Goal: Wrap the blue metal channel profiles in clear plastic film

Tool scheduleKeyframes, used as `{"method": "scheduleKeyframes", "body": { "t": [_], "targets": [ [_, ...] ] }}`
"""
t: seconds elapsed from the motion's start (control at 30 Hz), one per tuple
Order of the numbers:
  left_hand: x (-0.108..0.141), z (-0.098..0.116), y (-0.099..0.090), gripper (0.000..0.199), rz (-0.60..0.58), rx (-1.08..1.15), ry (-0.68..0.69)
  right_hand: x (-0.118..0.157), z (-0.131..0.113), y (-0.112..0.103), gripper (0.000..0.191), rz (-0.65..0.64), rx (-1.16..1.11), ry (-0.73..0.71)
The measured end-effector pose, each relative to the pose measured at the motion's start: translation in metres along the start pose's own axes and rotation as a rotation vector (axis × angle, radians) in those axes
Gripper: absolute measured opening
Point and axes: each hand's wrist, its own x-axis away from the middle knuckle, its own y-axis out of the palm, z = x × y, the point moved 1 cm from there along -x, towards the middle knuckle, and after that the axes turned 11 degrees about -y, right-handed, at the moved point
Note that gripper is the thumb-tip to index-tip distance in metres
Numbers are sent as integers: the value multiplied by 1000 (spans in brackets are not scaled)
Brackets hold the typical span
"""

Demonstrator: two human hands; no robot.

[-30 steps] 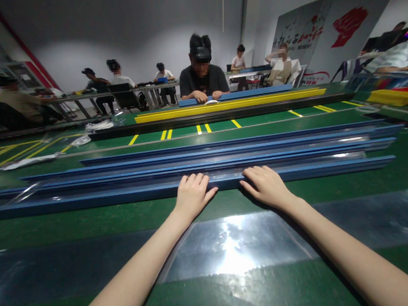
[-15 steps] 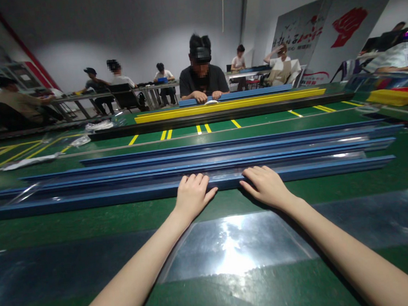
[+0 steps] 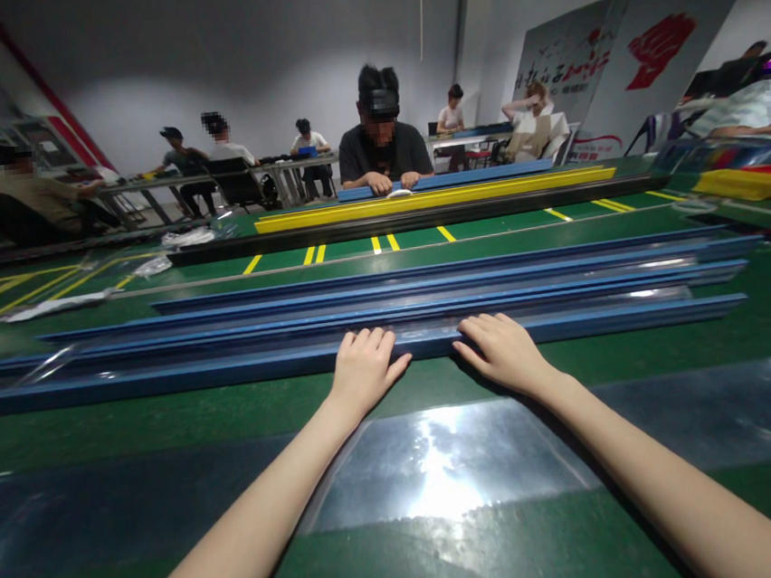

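Observation:
My left hand (image 3: pixel 364 366) is wrapped over the nearest blue strip (image 3: pixel 169 381), a long, straight piece with a raised edge. Its fingers go over the top and the thumb lies along the near side. A short way to the right, my right hand (image 3: pixel 501 351) grips the same strip in the same way, thumb toward the left hand. The fingertips of both hands are partly hidden behind the strip's edge. Beyond it lie several more long blue strips (image 3: pixel 562 286), roughly parallel, with clear plastic film (image 3: pixel 659 294) between them.
A wide clear plastic sheet (image 3: pixel 403 469) lies under my forearms on the green table (image 3: pixel 166 419). Farther off are a black strip (image 3: pixel 487 210) and a yellow strip (image 3: pixel 431 199). Opposite sits a co-worker (image 3: pixel 383 144) with both hands on another blue strip (image 3: pixel 483 173).

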Motion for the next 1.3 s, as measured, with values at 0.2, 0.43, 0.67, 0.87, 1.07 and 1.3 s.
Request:
{"method": "scheduleKeyframes", "body": {
  "t": [0.2,0.43,0.67,0.87,1.07,1.3],
  "targets": [
    [0,0,0,32,-1,6,1,0,0,0,28,-1,0,6],
    [-1,0,0,32,1,0,-1,0,0,0,29,2,-2,0],
    [0,0,1,32,5,-6,4,0,0,0,28,-5,9,-1],
    [-1,0,0,32,2,-19,4,0,1,1,28,3,4,-6],
    [-1,0,0,32,5,-16,3,0,0,0,28,0,6,-1],
    [-1,0,1,33,9,-7,7,0,0,0,28,-6,5,1]
  ]
}}
